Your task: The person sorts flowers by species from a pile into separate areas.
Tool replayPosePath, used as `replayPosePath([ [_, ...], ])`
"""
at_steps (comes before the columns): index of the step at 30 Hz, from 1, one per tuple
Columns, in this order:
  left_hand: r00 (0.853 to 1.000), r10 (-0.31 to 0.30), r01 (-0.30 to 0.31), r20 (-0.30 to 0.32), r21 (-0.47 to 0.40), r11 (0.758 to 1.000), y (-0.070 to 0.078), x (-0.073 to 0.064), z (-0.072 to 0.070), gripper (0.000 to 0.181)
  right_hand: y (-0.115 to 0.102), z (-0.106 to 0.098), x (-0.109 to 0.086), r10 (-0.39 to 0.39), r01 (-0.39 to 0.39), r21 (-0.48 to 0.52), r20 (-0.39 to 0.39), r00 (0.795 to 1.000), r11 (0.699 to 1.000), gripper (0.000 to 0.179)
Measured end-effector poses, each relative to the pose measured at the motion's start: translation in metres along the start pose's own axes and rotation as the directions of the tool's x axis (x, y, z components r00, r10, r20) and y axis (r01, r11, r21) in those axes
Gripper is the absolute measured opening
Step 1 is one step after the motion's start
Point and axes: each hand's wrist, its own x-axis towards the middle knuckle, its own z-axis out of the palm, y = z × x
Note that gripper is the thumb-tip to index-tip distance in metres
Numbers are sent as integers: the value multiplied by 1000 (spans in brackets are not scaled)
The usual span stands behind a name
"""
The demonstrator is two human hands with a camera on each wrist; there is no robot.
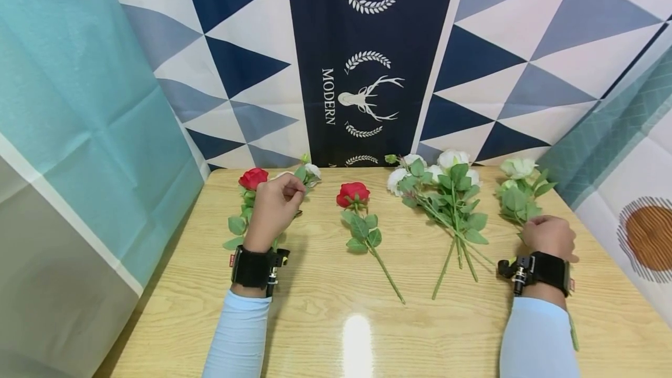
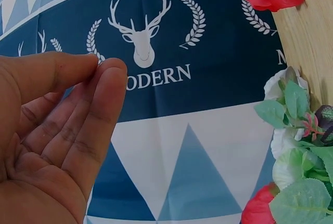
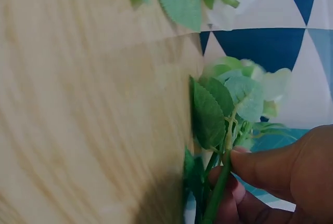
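Note:
My right hand [image 1: 550,235] pinches the green stem [image 3: 221,182] of a pale greenish-white flower [image 1: 518,168] at the table's right side. Thumb and fingers grip just beneath its leaves [image 3: 208,112], and the stem's lower end shows past the wrist. My left hand [image 1: 277,206] is raised over the left side, in front of a red rose [image 1: 254,178] and some white flowers [image 1: 312,174]. In the left wrist view its thumb tip meets the fingertips, with no object visible between them. The left hand partly hides the flowers behind it.
A single red rose [image 1: 353,193] lies mid-table, its stem pointing toward the front. Right of it lies a bunch of white flowers [image 1: 452,159] with crossed stems. The wooden table [image 1: 310,319] meets a patterned cloth [image 1: 378,133] along its back edge.

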Motion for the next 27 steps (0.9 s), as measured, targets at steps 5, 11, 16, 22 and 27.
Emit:
replayPosePath([
  [5,1000,-5,5,8,1,1000,0,0,0,9,0,-2,-1,11,-11,7,-21,1000,1000,34],
  [11,1000,3,-3,2,6,1000,-1,1,-1,11,-2,-7,-3,14,-13,16,-49,999,1000,37],
  [16,1000,-10,10,14,23,1000,-2,1,-1,10,-3,-8,-6,6,-6,19,-4,1000,1000,47],
  [22,1000,-23,22,20,18,1000,-3,1,-2,9,-2,0,-6,-46,47,-12,54,997,999,53],
  [27,999,-29,29,17,25,999,-2,0,-2,9,0,3,-3,-41,43,-33,56,998,999,44],
])
